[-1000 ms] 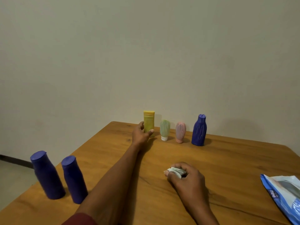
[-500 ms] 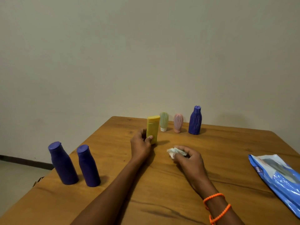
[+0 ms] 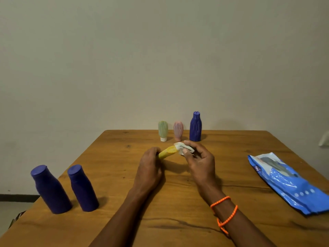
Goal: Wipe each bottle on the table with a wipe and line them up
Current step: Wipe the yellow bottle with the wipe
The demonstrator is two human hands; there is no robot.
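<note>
A wooden desk [image 3: 178, 202] with visible grain and a faint sheen is seen. Matt plastic is shown by the yellow bottle [image 3: 167, 152], against which a soft white wipe [image 3: 183, 147] is pressed. A glossy blue wipes pack [image 3: 288, 182] lies right of the fingers.

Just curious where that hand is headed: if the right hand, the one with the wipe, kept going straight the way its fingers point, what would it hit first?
The right hand points left, pressing the crumpled white wipe against the tilted yellow plastic tube; beyond it, probably the left hand.
</note>
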